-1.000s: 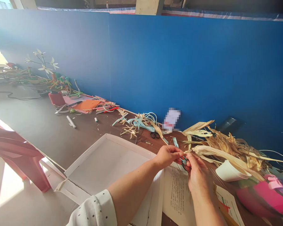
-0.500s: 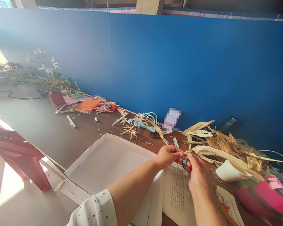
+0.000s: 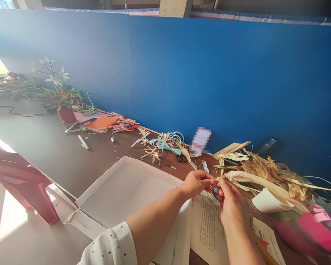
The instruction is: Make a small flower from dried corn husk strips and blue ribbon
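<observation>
Bench: a dark brown bench (image 3: 63, 147) runs along an upright blue panel (image 3: 209, 81), with sunlight hazing its far left end.
Bench edge: the near edge slants down to the shallow white tray (image 3: 127, 195); a pink plastic chair (image 3: 24, 184) stands just beside it.
Room for moving: brown top shows between the tray and the orange paper (image 3: 103, 122), with a white tube (image 3: 83, 142) lying there. To the right, corn husks (image 3: 264, 165), a tilted white cup (image 3: 271, 201) and a pink bag (image 3: 309, 230) crowd the top.
Left hand: the left hand (image 3: 197, 184) pinches a small pale husk piece (image 3: 219, 178), near the tray's far right corner.
Right hand: the right hand (image 3: 231, 200), fingers curled, grips the same piece; a dark-looped tool (image 3: 215, 192), partly hidden, sits at its fingers.
Printed sheet: the printed sheet (image 3: 206, 224) lies below the hands.
</observation>
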A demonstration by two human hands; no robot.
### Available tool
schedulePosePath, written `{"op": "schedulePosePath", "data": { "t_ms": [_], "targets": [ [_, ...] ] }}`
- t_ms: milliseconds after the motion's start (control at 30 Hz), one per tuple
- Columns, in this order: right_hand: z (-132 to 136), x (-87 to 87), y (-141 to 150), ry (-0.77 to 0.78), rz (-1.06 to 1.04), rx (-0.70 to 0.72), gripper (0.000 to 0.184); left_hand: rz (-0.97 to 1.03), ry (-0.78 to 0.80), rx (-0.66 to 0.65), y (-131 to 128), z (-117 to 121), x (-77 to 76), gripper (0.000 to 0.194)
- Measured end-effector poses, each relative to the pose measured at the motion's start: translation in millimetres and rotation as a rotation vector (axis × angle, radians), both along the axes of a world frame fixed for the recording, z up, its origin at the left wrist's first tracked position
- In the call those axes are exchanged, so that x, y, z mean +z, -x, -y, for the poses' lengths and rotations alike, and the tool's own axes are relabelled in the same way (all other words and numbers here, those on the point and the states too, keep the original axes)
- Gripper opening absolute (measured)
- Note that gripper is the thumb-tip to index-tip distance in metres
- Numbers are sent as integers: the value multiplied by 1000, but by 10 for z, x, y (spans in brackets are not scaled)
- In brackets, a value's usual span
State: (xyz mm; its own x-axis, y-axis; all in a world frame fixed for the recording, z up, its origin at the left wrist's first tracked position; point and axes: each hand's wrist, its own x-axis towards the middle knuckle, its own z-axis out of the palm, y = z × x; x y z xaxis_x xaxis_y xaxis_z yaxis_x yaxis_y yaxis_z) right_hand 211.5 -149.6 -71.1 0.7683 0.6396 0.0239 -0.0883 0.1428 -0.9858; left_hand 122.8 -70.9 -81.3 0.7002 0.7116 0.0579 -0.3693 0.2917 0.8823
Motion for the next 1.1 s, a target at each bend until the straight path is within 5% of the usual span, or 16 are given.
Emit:
{"op": "schedulePosePath", "data": {
  "t_ms": [1100],
  "targets": [
    [-5,-24,-8,22,29,10,43,-24,9,41,-2,10,17,34]
  ]
}}
